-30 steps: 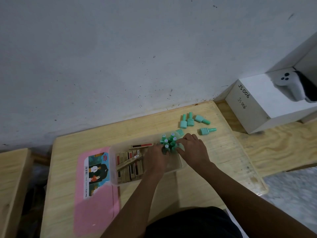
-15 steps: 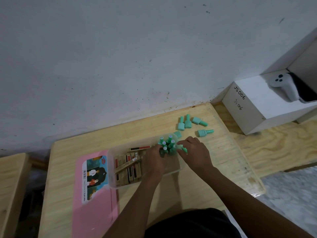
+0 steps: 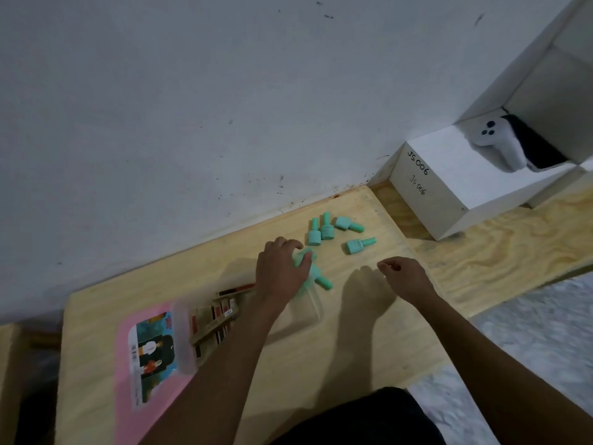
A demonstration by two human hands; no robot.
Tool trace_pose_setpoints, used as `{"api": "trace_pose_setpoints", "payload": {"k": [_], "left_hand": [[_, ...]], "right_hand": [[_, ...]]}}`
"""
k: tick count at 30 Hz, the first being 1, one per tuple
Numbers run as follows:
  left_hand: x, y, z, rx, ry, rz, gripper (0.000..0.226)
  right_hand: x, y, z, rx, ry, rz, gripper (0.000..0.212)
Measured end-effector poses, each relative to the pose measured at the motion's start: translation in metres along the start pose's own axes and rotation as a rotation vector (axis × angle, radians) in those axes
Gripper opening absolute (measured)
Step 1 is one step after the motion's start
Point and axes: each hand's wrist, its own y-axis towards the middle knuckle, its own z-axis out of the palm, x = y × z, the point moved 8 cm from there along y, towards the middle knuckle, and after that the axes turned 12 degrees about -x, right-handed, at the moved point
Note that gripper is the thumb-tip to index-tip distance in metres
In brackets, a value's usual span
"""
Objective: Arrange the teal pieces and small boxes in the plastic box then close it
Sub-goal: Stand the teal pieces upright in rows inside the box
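A clear plastic box (image 3: 316, 303) sits mid-table. Small brown and red boxes (image 3: 211, 319) fill its left part. My left hand (image 3: 280, 268) lies over the box's right end, closed around a cluster of teal pieces (image 3: 305, 255). One teal piece (image 3: 322, 282) pokes out beside that hand at the box rim. Several more teal pieces lie loose on the wood beyond the box, among them one (image 3: 314, 233) near my left fingers and another (image 3: 360, 245) further right. My right hand (image 3: 404, 277) hovers right of the box, fingers loosely curled, holding nothing.
The pink lid (image 3: 150, 364) with a picture label lies flat left of the box. A white cube marked JS 006 (image 3: 449, 187) stands at the back right with a white controller (image 3: 497, 146) on it. The wall runs along the table's far edge.
My right hand has let go of the teal cluster and drawn away to the right. My left hand has shifted right over the cluster. The camera has moved closer.
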Motion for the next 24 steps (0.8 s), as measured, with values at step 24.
{"api": "trace_pose_setpoints", "payload": {"k": [24], "left_hand": [[0.016,0.066,0.108,0.642,0.348,-0.056,0.049]], "right_hand": [[0.013,0.077,0.046,0.030,0.133,0.264,0.037]]}}
